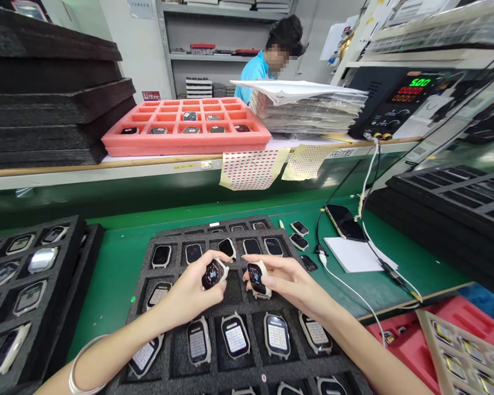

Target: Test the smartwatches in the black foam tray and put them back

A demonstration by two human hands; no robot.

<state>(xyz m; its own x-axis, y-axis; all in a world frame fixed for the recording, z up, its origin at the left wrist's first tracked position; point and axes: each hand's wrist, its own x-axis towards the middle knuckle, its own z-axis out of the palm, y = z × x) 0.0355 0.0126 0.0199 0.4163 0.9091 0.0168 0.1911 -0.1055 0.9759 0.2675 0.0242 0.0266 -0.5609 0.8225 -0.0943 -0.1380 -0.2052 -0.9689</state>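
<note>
My left hand is closed round a smartwatch case whose lit screen shows a watch face. In my right hand, thumb and fingers grip another smartwatch, also lit with a watch face. A further pale casing edge shows just under it; whether that is a second watch I cannot tell. Both hands hover over a black foam tray. Its front pockets hold watches with lit white grid screens, such as one watch. In its back row lie watches with dark screens, among them one watch.
Another foam tray of watches stands left. Beyond the right hand lie loose watches, a phone, white paper and cables. A shelf bears a pink foam tray and a power supply. Behind it is a person in blue.
</note>
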